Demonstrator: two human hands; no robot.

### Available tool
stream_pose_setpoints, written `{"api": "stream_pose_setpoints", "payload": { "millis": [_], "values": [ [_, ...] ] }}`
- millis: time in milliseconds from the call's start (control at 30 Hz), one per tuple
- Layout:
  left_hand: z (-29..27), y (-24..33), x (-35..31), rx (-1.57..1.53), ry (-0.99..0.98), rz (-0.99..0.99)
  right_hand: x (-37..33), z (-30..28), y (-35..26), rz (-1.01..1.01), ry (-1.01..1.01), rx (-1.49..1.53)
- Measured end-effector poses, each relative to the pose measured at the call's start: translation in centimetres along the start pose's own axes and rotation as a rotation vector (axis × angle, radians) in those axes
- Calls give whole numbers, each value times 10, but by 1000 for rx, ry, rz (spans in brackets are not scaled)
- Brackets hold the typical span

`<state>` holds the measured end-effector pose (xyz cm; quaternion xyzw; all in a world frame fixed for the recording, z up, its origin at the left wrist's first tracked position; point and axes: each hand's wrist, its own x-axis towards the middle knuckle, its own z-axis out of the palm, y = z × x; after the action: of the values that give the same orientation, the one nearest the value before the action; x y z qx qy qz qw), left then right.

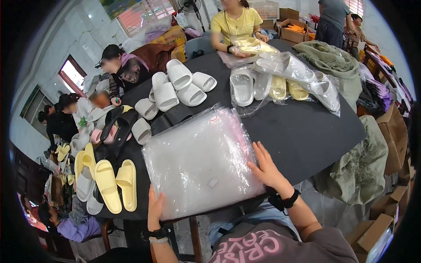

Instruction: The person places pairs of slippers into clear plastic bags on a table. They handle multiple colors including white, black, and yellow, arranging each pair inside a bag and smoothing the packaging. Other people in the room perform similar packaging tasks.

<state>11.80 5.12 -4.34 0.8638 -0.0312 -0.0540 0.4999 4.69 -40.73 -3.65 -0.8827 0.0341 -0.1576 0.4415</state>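
Note:
A thick stack of clear plastic bags [193,158] lies near the front edge of the black table, its right side showing a pinkish tint. My left hand [155,209] rests against the stack's lower left edge, fingers pointing up and thumb apart. Against its right edge lies my right hand [268,170], with the fingers stretched out and spread. Just left of the stack stand a pair of yellow slippers [116,186]. Grey slippers [182,85] are piled beyond the stack, and black slippers [119,127] lie to the left.
Bagged white and yellow slippers [280,83] lie at the far right of the table [315,140]. A person in yellow [237,24] sits opposite, handling a bagged item. Other people work along the left. Green sacks [357,162] and cardboard boxes [392,136] stand at the right.

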Motion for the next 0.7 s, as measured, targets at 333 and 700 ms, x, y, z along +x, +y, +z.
{"api": "stream_pose_setpoints", "payload": {
  "millis": [333,700],
  "values": [
    [10,36,-21,799,206,103,9,34,0,-159,-87,-242],
    [121,98,-25,819,-17,434,48,-40,26,-175,-288,-266]
  ]
}}
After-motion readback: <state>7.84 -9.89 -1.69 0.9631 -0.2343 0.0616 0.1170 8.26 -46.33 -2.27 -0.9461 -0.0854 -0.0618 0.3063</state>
